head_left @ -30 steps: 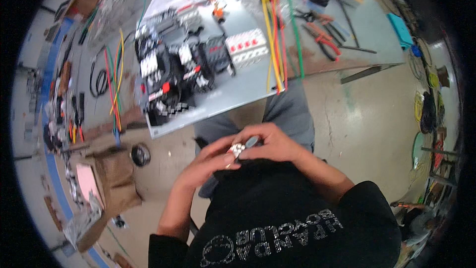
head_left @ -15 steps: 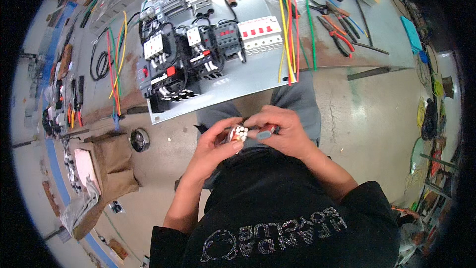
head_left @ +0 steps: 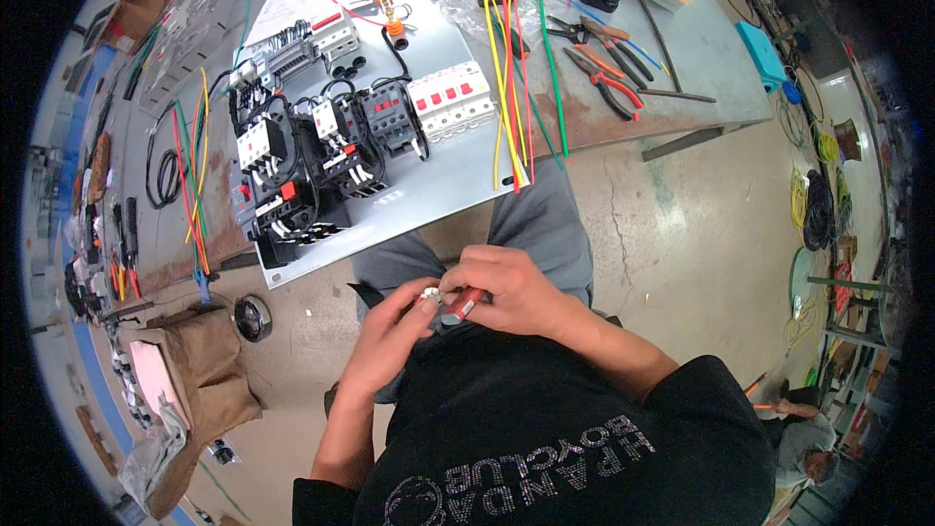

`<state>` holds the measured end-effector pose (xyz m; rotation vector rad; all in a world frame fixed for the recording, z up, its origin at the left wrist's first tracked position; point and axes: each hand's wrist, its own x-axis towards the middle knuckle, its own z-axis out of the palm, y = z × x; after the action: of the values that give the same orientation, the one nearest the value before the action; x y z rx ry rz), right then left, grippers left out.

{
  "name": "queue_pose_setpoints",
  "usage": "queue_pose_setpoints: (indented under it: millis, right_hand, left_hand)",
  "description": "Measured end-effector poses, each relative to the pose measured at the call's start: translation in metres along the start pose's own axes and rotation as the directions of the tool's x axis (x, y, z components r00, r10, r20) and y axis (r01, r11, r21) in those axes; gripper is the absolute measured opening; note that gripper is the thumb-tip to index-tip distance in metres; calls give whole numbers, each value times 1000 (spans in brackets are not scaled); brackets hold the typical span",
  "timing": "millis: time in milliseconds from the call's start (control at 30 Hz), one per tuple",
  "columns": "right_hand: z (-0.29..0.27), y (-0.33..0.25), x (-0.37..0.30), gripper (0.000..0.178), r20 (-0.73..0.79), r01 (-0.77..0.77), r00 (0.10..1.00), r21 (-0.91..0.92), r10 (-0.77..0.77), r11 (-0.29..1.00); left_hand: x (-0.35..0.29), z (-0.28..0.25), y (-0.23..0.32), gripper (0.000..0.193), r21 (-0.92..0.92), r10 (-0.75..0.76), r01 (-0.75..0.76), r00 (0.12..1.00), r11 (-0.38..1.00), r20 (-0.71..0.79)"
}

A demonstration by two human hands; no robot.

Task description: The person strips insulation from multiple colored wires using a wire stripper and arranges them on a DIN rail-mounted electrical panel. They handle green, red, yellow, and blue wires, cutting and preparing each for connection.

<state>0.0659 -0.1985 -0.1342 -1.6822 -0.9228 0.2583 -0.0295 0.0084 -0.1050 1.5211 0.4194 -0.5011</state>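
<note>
My left hand [head_left: 394,326] is closed round a small pack of cigarettes [head_left: 430,293], whose white round ends show between thumb and fingers. Most of the pack is hidden by the fingers. My right hand [head_left: 506,287] is closed on a small red object with a silvery end, apparently a lighter [head_left: 466,305], pressed against the palm. Its fingertips meet the cigarette ends beside the left thumb. Both hands are together over my lap, below the near edge of a metal mounting plate [head_left: 390,224].
The plate overhangs the workbench [head_left: 672,122] and carries contactors [head_left: 390,117] and a white breaker row [head_left: 453,97]. Coloured wires [head_left: 508,88] lie across its right side; pliers [head_left: 614,93] rest farther right. A brown cloth-covered seat [head_left: 200,370] and a tape roll [head_left: 252,318] are at left.
The view has shifted, so the bench and hands sit differently in the picture. My right fingers have closed in on the cigarette ends, and the red object has turned.
</note>
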Motion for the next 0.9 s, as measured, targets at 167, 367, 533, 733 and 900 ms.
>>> queue_pose_setpoints:
  millis: [167, 367, 533, 733, 900]
  right_hand:
    - [9, 1, 0, 24, -35, -79, 996, 8, 79, 997]
    - [30, 6, -8, 30, 183, -528, 764, 729, 619, 436]
    - [34, -1, -9, 44, 317, -424, 676, 906, 665, 0]
    - [40, 3, -4, 34, 348, -457, 746, 888, 568, 57]
    - [39, -3, -2, 30, 233, -438, 790, 862, 567, 256]
  left_hand:
    - [0, 5, -14, 47, 510, 418, -278, 890, 814, -181]
    - [-10, 15, 5, 66, 722, 672, -290, 671, 628, -314]
    - [-10, 15, 0, 70, 950, 904, -234, 416, 206, -94]
    - [-1, 4, -4, 80, 933, 875, -281, 479, 226, -68]
    - [-1, 6, -4, 82, 891, 827, -285, 541, 354, -155]
